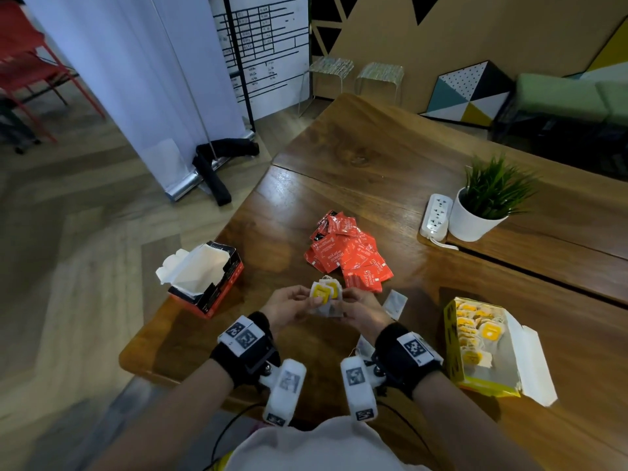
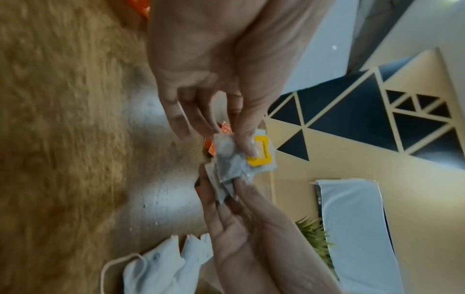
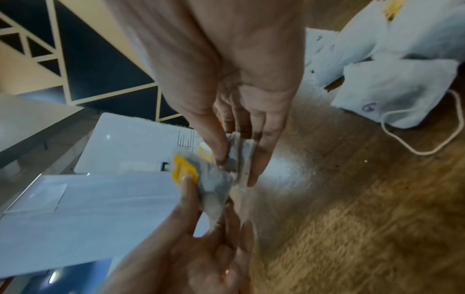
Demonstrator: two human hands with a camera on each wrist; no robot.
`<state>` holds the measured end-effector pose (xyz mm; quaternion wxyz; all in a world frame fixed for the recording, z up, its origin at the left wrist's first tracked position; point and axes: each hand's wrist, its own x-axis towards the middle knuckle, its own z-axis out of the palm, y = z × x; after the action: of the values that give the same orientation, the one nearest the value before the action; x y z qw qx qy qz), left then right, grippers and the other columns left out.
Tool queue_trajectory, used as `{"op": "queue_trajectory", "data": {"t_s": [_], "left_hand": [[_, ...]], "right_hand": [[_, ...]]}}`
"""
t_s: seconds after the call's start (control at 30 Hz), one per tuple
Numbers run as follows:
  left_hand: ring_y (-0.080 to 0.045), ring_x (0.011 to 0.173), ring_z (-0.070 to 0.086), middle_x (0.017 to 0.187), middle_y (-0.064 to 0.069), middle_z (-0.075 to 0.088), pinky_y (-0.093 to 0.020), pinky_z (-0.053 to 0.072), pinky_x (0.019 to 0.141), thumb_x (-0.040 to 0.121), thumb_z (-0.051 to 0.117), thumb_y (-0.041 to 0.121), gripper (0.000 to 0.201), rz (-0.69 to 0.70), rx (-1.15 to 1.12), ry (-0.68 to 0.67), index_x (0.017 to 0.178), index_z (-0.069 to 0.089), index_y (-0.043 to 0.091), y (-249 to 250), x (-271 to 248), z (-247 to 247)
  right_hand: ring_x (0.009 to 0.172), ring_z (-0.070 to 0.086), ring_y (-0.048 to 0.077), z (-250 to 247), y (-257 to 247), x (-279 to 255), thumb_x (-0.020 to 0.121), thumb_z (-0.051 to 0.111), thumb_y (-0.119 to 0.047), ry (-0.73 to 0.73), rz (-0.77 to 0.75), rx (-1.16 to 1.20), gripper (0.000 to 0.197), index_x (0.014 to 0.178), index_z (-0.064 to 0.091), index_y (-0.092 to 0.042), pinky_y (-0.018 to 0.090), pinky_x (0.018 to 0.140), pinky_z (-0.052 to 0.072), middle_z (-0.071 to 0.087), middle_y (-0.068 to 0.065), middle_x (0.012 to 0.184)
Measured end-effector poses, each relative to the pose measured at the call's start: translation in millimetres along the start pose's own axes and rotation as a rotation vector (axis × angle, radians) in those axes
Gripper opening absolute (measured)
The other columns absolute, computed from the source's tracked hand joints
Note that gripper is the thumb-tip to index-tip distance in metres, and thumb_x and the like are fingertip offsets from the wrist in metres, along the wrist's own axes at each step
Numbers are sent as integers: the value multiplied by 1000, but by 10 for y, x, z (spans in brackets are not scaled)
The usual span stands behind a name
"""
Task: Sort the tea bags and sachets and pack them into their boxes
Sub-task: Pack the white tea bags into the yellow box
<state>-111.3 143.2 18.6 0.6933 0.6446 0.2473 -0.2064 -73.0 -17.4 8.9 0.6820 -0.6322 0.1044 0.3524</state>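
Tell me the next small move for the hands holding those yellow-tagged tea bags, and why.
Probably carry the small bunch of yellow-tagged paper tea bags, pinched between the left hand and right hand, rightward to the open yellow cardboard box. That box already holds matching yellow-tagged bags, while the open red cardboard box suits the red foil sachets.

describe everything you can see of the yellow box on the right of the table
The yellow cardboard box lies open on the wooden table, at the person's right. Its white-lined lid flap is folded out to the right. The yellow side wall shows a small dark pattern. Inside, paper tea bags with yellow tags stand packed in rows, filling the far part, with one or two looser bags nearer the front. Neither hand touches it.
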Motion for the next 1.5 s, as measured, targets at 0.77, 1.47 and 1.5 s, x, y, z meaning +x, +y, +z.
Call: {"op": "queue_trajectory", "data": {"t_s": [0.77, 1.47, 1.5], "left_hand": [[-20, 85, 59, 89, -7, 64, -30, 45, 76, 89, 58, 17, 7, -158, -195, -51, 89, 62, 12, 35, 202, 374], [-17, 68, 54, 72, -9, 57, -38, 55, 84, 86, 53, 33, 32, -209, -491, -401, 92, 57, 2, 127, 202, 501], [-16, 68, 57, 75, -9, 62, -35, 58, 75, 88, 52, 31, 29, -206, -503, -373, 90, 59, 2, 140, 201, 495]], "right_hand": [[77, 58, 17, -70, 26, -135, 95, 47, -10, 118, -64, 47, 7, 93, 54, -10, 18, 59, 48, 59, 9, 87], [87, 56, 20, -207, -107, -224, 79, 71, -17, 160, -265, -631, 17, 90, 58, -14, 32, 74, 46, 57, 3, 88], [93, 52, 19, -210, -115, -230, 80, 70, -18, 222, -351, -829, 22, 98, 57, -13, 29, 78, 41, 55, 3, 96]]}}
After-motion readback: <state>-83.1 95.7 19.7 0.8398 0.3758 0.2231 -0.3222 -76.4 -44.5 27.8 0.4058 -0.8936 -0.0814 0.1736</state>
